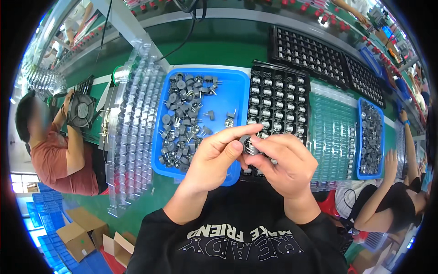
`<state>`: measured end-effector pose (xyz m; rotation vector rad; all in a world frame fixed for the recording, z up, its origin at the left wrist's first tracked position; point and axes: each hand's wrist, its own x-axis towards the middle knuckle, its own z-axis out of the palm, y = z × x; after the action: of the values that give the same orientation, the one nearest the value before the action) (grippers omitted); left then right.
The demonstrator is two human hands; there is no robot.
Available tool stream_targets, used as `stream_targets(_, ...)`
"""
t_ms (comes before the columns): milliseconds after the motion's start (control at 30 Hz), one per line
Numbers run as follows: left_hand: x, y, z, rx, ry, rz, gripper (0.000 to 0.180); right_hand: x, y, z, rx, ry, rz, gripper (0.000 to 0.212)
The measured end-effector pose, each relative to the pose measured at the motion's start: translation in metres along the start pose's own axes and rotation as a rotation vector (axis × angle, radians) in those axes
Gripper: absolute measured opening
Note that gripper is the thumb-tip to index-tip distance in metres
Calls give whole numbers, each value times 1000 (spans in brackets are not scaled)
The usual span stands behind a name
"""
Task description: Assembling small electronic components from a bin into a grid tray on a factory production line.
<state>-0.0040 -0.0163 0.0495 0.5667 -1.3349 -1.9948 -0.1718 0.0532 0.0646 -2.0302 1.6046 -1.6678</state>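
My left hand (211, 157) and my right hand (288, 165) meet in front of my chest, fingertips closed on one small round grey part (246, 144) with metal pins. The left thumb and fingers pinch its left side, while the right fingers grip its right side. Fingers hide some of the part. Just beyond my left hand lies a blue bin (232, 86) holding many similar grey parts (181, 85) with pins, heaped mostly on its left side. Past my right hand is a black tray (275, 66) with rows of silver cylinders (278, 104).
Clear plastic trays (137, 114) stand stacked left of the bin; another clear tray (333, 123) lies right. Farther right is a second blue bin (367, 175). More black trays (310, 50) lie behind. People sit at both sides, one near a black fan (82, 110).
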Motion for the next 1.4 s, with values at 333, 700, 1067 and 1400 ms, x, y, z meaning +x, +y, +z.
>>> stream_targets(333, 0, 6, -15, 170, 7, 24, 36, -2, 2, 13, -86, -15, -36, 35)
stream_targets(700, -11, -15, -8, 63, -77, -151, 34, -26, -3, 10, -78, -31, -2, 32)
stream_targets(1067, -68, -38, 7, -77, 36, 60, 37, -57, -52, 6, 40, -13, 194, 18)
stream_targets(1400, -120, 17, 16, 1254, -131, 330, 73, -98, -42, -25, 38, -96, 381, 10)
